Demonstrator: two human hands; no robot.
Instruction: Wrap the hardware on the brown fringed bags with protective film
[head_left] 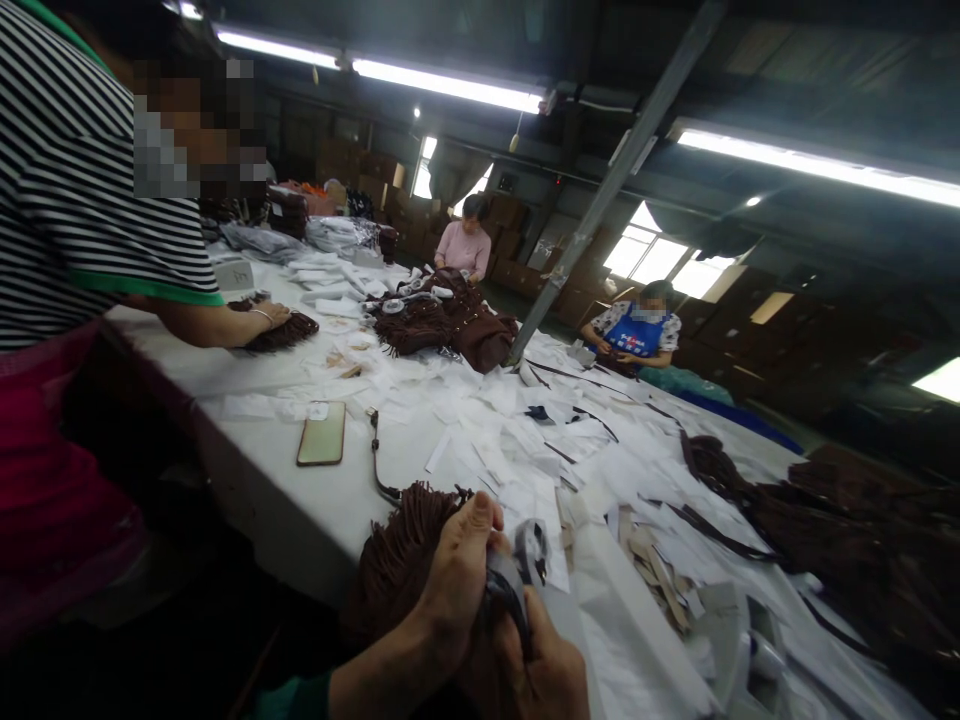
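A dark brown fringed bag (397,550) lies at the table's near edge, partly hidden behind my hands and forearm. My left hand (461,560) is closed at the top of the bag, thumb up and fingers curled in. Close beside it, my right hand (551,660) is closed around a dark, curved, strap-like piece (511,600) with a greyish face; blur hides its exact kind. Just beyond my fingers is a grey and dark ring-shaped item (531,550). A thin dark strap with a buckle (375,450) reaches from the table to the bag.
A phone (321,434) lies on the white table (270,490). Paper scraps (480,420) and brown bags (457,320) cover much of it. A metal post (577,240) rises across the table. One co-worker's hand (270,316) presses a fringed piece at left; two people work farther back.
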